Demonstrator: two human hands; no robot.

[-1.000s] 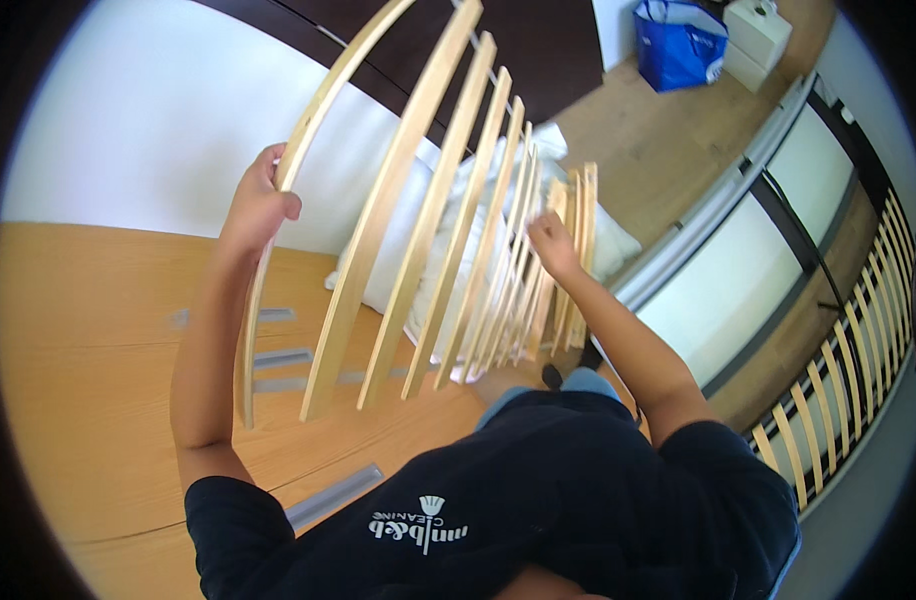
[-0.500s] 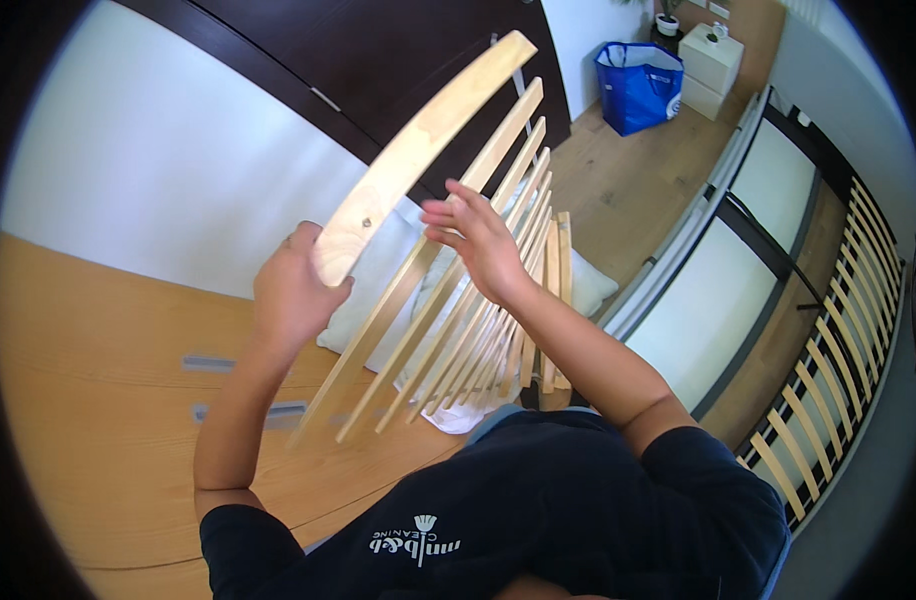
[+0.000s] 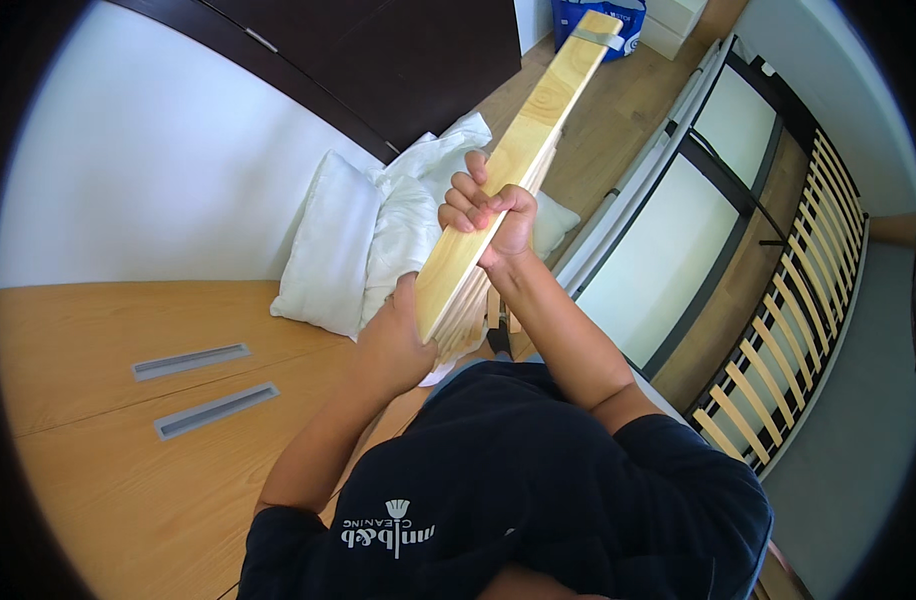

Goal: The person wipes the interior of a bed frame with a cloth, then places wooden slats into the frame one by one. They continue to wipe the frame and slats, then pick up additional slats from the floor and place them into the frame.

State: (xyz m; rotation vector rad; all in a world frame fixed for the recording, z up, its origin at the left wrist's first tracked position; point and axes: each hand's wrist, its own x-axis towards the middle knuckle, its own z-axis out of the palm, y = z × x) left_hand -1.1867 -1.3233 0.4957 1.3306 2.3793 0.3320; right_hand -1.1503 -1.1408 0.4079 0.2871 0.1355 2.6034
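Note:
A stack of pale wooden bed slats [image 3: 550, 100] slants up and away in front of me, the slats now lying close together. A light strap [image 3: 598, 38] crosses the top slat near the far end. My left hand [image 3: 396, 338] is closed on the near end of the stack, its fingers partly hidden by the wood. Farther up, my right hand [image 3: 490, 212] wraps round the slats from the right side, fingertips on the top face. The lower slats are mostly hidden beneath the top one.
White pillows [image 3: 328, 250] lean against the wall at left. A wooden surface with two recessed grey handles [image 3: 216, 410] is at lower left. To the right stands a bed frame [image 3: 698, 300] with a slatted base [image 3: 783, 320]. A blue bag [image 3: 628, 25] is beyond the slats.
The fanned-out slats have come together into a compact stack. My right hand went from open fingers to gripping it, and my left hand moved right and nearer to me.

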